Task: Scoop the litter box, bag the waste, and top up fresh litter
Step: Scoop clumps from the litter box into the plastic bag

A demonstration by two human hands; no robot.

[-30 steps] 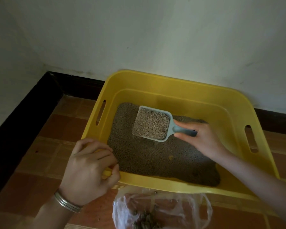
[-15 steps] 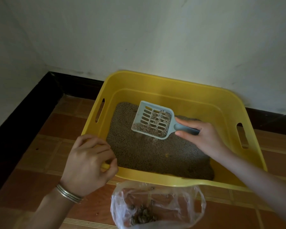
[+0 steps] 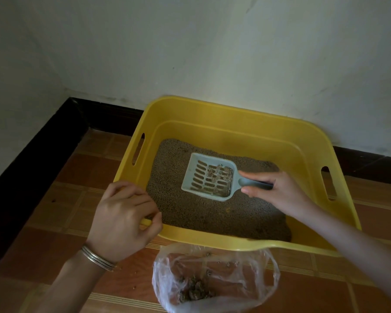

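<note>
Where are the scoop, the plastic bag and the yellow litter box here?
scoop (image 3: 209, 177): head view, on its slotted pan.
plastic bag (image 3: 212, 267): head view, on the clear film above the clumps.
litter box (image 3: 235, 114): head view, on its far rim.

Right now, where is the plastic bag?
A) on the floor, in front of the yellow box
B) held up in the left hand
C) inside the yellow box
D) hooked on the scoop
A: the plastic bag lies open on the tiled floor, just on the near side of the yellow box.
</note>
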